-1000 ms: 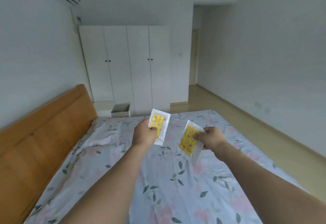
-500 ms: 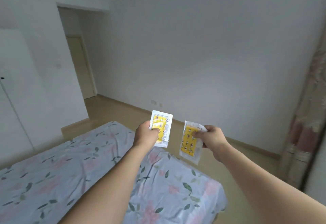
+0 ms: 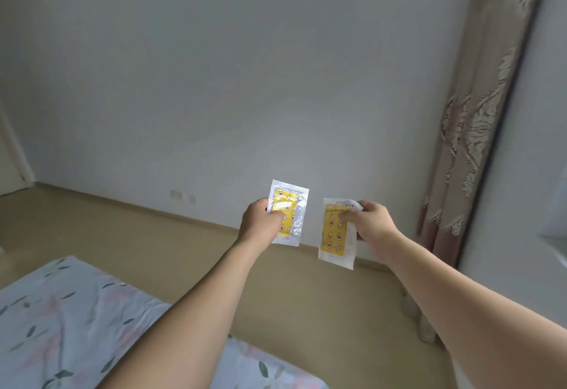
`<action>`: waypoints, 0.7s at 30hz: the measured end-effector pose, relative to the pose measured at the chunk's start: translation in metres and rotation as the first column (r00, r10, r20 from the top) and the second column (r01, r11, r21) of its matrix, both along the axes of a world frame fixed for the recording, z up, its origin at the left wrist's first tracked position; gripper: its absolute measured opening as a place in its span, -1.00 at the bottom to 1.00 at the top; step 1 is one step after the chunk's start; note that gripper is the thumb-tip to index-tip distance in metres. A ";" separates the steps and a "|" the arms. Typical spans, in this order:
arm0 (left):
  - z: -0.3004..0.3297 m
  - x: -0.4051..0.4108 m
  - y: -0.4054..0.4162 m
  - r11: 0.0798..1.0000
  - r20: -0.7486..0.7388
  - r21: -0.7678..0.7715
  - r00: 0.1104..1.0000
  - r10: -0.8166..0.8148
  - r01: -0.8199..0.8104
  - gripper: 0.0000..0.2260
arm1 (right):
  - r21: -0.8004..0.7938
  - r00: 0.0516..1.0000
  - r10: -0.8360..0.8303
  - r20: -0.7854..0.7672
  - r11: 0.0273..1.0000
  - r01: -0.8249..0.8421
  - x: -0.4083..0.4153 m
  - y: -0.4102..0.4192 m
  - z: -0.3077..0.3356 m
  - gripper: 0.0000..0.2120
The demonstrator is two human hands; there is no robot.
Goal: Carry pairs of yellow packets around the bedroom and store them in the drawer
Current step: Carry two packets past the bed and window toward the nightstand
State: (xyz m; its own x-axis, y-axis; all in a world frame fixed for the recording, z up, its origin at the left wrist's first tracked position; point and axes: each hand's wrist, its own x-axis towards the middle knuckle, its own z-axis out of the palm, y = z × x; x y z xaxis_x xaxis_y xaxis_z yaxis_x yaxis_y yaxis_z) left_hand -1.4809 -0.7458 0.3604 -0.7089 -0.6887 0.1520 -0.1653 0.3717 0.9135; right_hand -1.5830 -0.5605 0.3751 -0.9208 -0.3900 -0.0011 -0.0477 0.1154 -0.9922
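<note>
**Hands out, one packet each**

Our left hand (image 3: 260,220) pinched one yellow packet (image 3: 287,212), our right hand (image 3: 369,220) gripped the other packet (image 3: 336,235), both held above the floor (image 3: 122,229) beyond the bed (image 3: 61,312). Light, crinkly, slippery film, we judged; edge grips suited them.

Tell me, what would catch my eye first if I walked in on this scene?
Two bright yellow packets held out mid-air against the plain grey wall: the left hand grips the left packet, the right hand pinches the right packet, which hangs a little lower. Next, the patterned pink curtain on the right and the floral bedsheet at lower left.
</note>
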 end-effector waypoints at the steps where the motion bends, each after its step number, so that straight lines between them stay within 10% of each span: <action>1: 0.002 -0.023 -0.001 1.000 -0.006 0.012 1.000 -0.018 0.018 -0.88 | -0.002 1.000 -0.010 0.003 1.000 0.010 -0.018 -0.003 0.003 -0.90; 21: 0.008 -0.506 -0.069 0.997 -0.115 0.083 0.993 0.005 0.005 -0.90 | -0.182 0.978 -0.088 0.188 0.976 0.122 -0.491 -0.050 0.003 -0.86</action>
State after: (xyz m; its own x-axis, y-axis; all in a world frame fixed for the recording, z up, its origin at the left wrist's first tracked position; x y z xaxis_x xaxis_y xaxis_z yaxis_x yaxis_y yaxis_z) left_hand -1.9867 -0.8149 0.3686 -0.6900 -0.7024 0.1747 -0.0579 0.2941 0.9540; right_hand -2.0735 -0.6101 0.3778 -0.9483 -0.3001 -0.1035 0.1339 -0.0826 -0.9875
